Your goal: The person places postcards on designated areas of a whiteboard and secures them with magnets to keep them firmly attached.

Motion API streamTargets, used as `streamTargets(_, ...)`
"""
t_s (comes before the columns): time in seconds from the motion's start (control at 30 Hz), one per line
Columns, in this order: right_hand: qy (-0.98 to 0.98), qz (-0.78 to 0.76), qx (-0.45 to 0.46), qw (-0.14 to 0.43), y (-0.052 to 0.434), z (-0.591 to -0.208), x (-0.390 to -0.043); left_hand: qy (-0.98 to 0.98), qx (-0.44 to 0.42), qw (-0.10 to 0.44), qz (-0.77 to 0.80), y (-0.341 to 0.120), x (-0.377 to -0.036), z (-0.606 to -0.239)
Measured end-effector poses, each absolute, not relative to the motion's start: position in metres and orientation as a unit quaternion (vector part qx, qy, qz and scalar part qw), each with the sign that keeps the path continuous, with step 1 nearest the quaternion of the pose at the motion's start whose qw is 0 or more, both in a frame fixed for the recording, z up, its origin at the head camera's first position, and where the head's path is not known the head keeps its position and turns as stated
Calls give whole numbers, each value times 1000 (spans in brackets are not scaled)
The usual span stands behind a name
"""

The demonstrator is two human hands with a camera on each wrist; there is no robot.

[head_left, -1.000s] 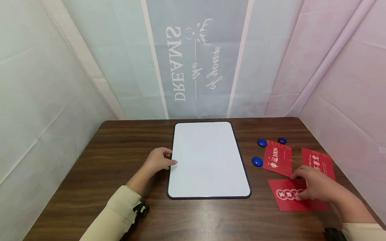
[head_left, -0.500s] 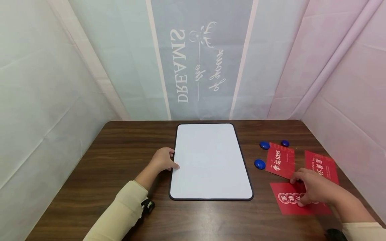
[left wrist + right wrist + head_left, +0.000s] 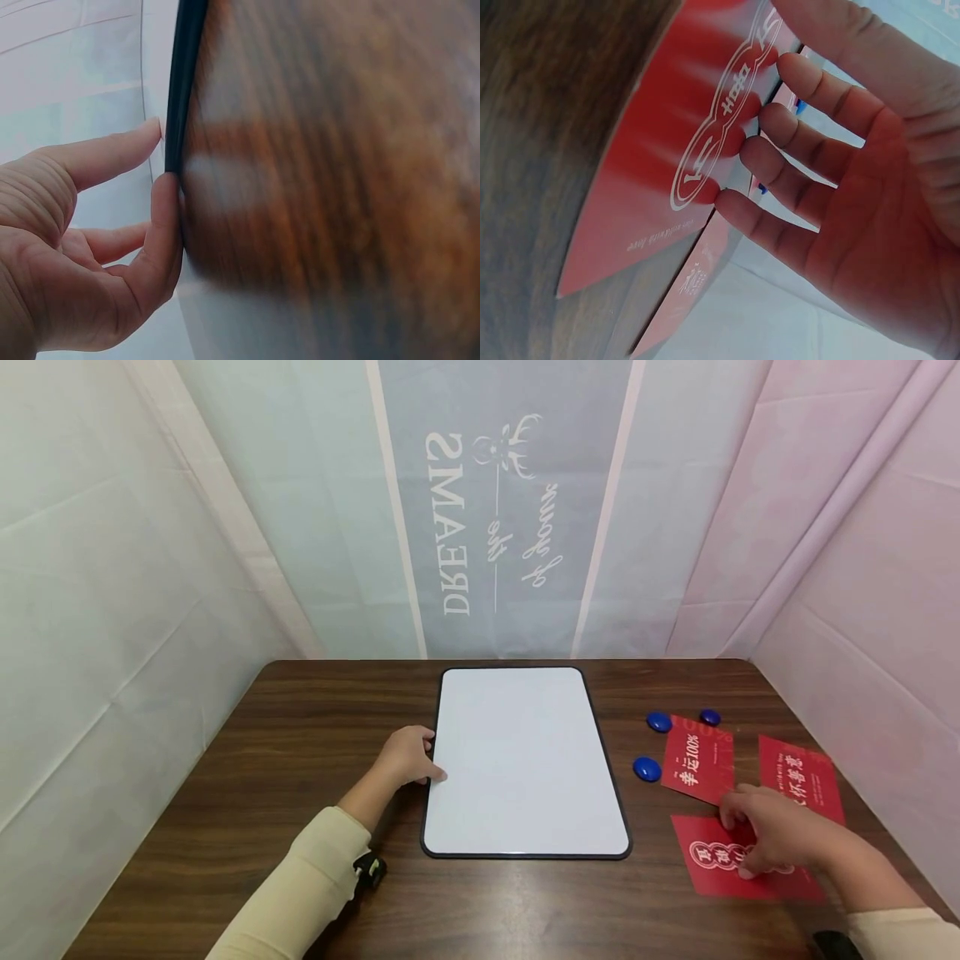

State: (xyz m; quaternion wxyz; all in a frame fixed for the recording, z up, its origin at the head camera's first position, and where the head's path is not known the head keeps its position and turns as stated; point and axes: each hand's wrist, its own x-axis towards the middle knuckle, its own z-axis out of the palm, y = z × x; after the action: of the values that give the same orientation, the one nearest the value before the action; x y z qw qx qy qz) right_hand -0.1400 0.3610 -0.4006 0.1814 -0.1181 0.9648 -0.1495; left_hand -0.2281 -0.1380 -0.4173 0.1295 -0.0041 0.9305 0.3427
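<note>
A blank whiteboard [image 3: 525, 760] with a thin black rim lies upright-oriented at the middle of the table. My left hand [image 3: 408, 756] pinches its left edge, thumb on the white face and fingers against the black rim [image 3: 178, 90] in the left wrist view. At the right, my right hand [image 3: 780, 831] bends over the nearest red card [image 3: 697, 856], which carries white ringed characters. Its thumb and fingertips [image 3: 731, 202] touch down on the card, the fingers spread and loosely bent. The hand overlaps part of a second red card [image 3: 813, 777] behind it.
Another red card [image 3: 697, 760] lies just beyond the right hand. Around it are three round blue magnets [image 3: 647, 768], two large and one smaller. The brown wooden table [image 3: 315, 718] is bounded by pale fabric at the back and sides.
The head view has shifted slightly. My right hand has slid a little toward me over the nearest card. The left hand keeps its place at the whiteboard's edge.
</note>
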Motion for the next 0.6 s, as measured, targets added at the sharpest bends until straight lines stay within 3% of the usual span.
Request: streamTargets(0.6, 949, -192, -103, 226, 362, -402, -149, 930, -6, 135, 343, -138, -228, -417)
